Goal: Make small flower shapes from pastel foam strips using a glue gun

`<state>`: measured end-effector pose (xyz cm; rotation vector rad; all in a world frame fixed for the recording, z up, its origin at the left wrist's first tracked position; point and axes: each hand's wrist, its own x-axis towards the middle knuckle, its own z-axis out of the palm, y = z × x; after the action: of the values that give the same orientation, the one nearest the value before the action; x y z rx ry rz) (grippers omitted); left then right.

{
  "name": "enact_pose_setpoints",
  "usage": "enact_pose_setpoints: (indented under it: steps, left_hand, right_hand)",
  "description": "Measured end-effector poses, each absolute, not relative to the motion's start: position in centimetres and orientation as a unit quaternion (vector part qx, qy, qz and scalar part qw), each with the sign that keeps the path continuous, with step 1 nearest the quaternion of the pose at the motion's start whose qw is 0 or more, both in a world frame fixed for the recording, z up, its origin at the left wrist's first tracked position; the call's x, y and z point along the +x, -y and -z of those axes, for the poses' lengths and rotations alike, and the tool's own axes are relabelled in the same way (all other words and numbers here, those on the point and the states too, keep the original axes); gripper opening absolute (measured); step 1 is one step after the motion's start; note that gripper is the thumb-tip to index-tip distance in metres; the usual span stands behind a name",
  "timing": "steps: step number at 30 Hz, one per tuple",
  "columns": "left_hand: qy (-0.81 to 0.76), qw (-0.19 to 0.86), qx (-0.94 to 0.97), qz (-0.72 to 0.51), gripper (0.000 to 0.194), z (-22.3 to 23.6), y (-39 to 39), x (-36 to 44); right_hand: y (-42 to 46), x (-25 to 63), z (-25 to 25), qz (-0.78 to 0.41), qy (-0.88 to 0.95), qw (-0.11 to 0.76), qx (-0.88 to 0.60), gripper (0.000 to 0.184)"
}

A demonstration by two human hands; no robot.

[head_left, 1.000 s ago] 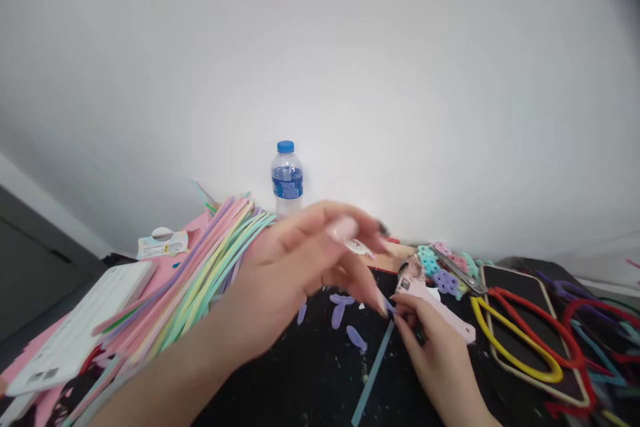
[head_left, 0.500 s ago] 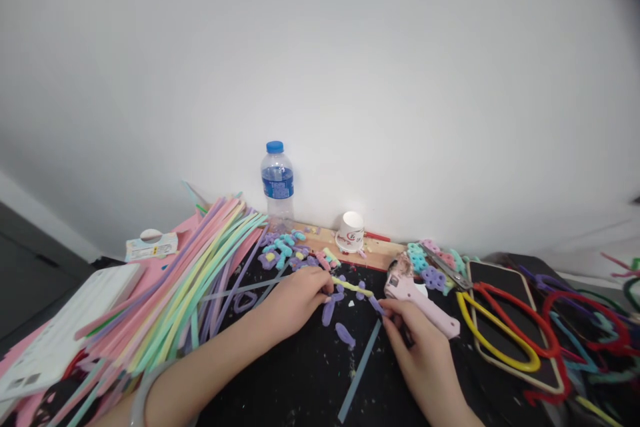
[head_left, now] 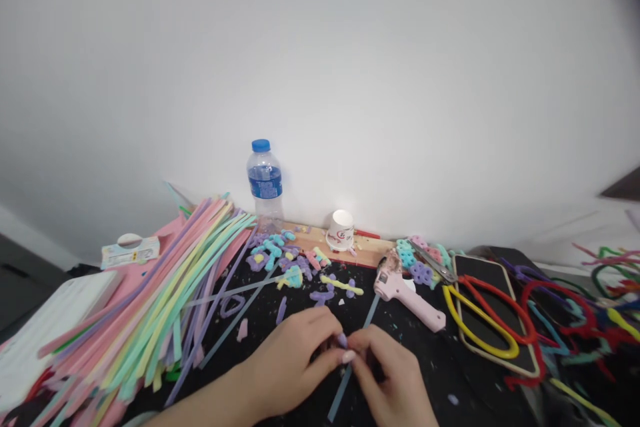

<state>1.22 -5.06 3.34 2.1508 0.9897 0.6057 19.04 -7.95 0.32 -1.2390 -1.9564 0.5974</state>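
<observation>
My left hand [head_left: 300, 357] and my right hand [head_left: 387, 373] meet at the fingertips, low in the middle of the view. Pinched between them is a short purple pipe cleaner piece [head_left: 342, 340], mostly covered by the fingers. A translucent glue stick [head_left: 341, 392] lies beneath the hands. Just beyond them rest a yellow pipe cleaner stem [head_left: 337, 283] with purple bits along it and a small purple pipe cleaner cluster [head_left: 323, 296]. The pink glue gun [head_left: 413, 300] lies to the right, its nozzle end stained brown.
Long pastel pipe cleaners [head_left: 165, 293] heap at the left by a white keyboard-like slab [head_left: 60, 327]. A water bottle [head_left: 267, 190] and paper cup [head_left: 341, 230] stand near the wall. Scissors [head_left: 480, 330] with red and yellow handles overlap a phone [head_left: 493, 293]. Pipe cleaner flowers [head_left: 421, 273] lie behind the gun.
Both hands have come together nearer to me, now around a purple piece. The yellow stem that was by my left fingers lies loose on the table. The view has shifted slightly right.
</observation>
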Motion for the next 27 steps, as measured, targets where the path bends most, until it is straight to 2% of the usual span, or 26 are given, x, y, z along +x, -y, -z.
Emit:
enact_pose_setpoints:
  steps: [3, 6, 17, 22, 27]
  left_hand:
    - [-0.371, 0.330, 0.838, -0.227, 0.019, -2.7, 5.6, 1.4]
    - [-0.360, 0.339, 0.836, -0.238, 0.020, -2.5, 5.6, 1.2]
    - [-0.387, 0.392, 0.783, -0.290, 0.019, -2.7, 5.5, 1.2]
    - [-0.398, 0.391, 0.776, -0.293, 0.021, -2.2, 5.5, 1.2]
    - [-0.422, 0.403, 0.754, -0.299, 0.027, -1.8, 5.4, 1.3]
  right_hand:
    - [8.4, 18.5, -0.1, -0.231, 0.782, 0.342, -0.468, 0.013]
    - [8.5, 18.4, 0.0, -0.247, 0.790, 0.333, -0.452, 0.012]
    - [8.9, 18.1, -0.4, -0.311, 0.778, 0.359, -0.411, 0.015]
    - [8.8, 17.9, -0.8, -0.286, 0.770, 0.375, -0.430, 0.014]
    - [9.0, 17.4, -0.5, -0.320, 0.714, 0.404, -0.474, 0.019]
